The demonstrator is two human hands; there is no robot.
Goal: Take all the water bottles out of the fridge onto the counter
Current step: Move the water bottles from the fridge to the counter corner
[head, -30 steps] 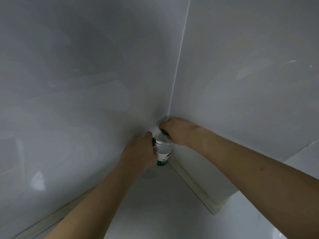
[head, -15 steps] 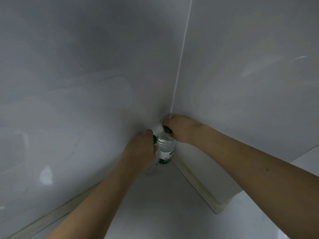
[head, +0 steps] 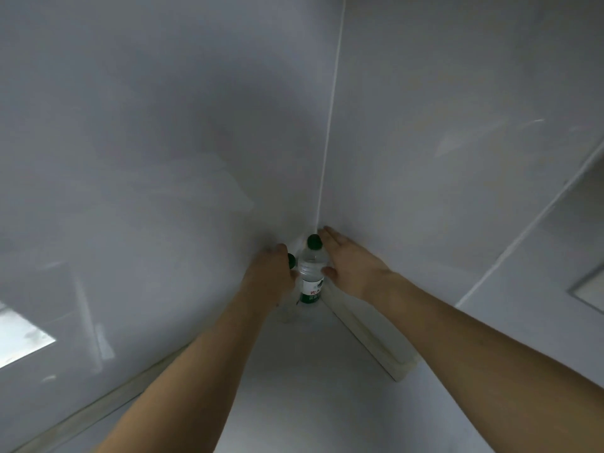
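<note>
Meeting at a thin vertical seam (head: 328, 132), two glossy grey wall panels (head: 137, 158) fill most of the view above a pale counter (head: 310, 387) edged by a cream backsplash strip (head: 369, 341). Both bare forearms reach into that corner. The right hand (head: 354, 263) lies with fingers straight and loose, thumb touching the shoulder of a clear water bottle (head: 311, 276). This bottle stands upright on the counter in the corner, long axis vertical, green cap (head: 314, 241) pointing up. The left hand (head: 270, 273) curls around a second bottle (head: 287, 312), mostly hidden, its dark green cap (head: 291, 259) just left of the first bottle.
</note>
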